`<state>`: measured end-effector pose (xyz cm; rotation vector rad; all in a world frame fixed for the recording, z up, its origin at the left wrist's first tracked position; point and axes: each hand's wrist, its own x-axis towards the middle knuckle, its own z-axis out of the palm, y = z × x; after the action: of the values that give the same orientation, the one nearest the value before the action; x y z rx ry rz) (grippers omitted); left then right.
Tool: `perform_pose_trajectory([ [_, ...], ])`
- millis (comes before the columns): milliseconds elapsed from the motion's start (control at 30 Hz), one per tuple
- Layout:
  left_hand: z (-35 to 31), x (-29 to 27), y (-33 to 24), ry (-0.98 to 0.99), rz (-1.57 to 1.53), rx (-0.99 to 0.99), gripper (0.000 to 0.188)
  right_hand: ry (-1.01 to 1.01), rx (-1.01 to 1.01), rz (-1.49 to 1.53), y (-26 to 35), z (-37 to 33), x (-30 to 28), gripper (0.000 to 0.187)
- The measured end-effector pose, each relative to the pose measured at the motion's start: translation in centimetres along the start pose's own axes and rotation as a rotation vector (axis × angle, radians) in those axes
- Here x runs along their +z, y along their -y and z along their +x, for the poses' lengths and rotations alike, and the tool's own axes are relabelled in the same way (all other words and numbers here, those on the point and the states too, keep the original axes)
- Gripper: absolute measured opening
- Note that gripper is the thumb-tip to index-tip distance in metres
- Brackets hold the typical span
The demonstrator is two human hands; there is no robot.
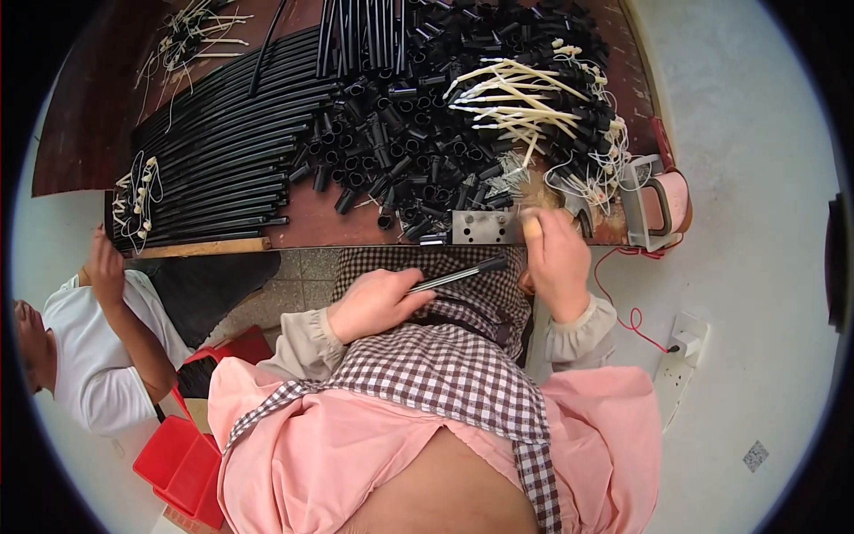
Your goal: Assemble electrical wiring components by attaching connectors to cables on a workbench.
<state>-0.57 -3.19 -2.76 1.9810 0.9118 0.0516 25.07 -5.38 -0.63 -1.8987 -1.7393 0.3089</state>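
Observation:
My left hand (378, 303) is closed around a slim dark rod (455, 275) with a thicker black end piece, held over my lap below the table edge. The rod slants up towards the right. My right hand (562, 262) is curled at the table's front edge, slightly blurred, with something yellowish at its thumb; what its fingers hold is hidden. Just left of it, a metal plate with holes (480, 227) sits at the edge. Small thin metal pins (509, 174) lie in a pile behind the plate. Short black tubular clips (387, 142) are heaped beyond.
Long black rods (222, 133) lie side by side at the left. Cream sticks with white cords (525, 93) lie at the right, near a clamp-like metal tool with a pink body (663, 205). Its red cable reaches a power strip (683, 356). A person in white (111, 347) sits left, beside red bins (182, 458).

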Motion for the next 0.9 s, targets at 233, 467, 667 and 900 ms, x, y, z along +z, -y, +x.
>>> perform_pose_trajectory([
  [233, -0.8, -2.2, -2.4, -0.295, 0.161, 0.009, 0.023, 0.05, -0.189, -0.537, -3.4, 1.7, 2.7, 0.014],
  [467, 0.9, -2.7, -2.5, -0.348, 0.339, -0.026, 0.024, 0.202, -0.152, -0.383, -4.2, 3.9, 1.0, 0.009],
  [667, 1.9, -2.6, -2.1, -0.217, 0.257, -0.009, 0.024, 0.145, 0.359, 1.105, -0.1, 2.1, 0.7, 0.008],
  [900, 2.2, -3.7, -2.6, -0.205, 0.3, -0.034, 0.025, 0.181, 0.166, 0.787, -1.0, 0.7, 2.3, 0.012],
])
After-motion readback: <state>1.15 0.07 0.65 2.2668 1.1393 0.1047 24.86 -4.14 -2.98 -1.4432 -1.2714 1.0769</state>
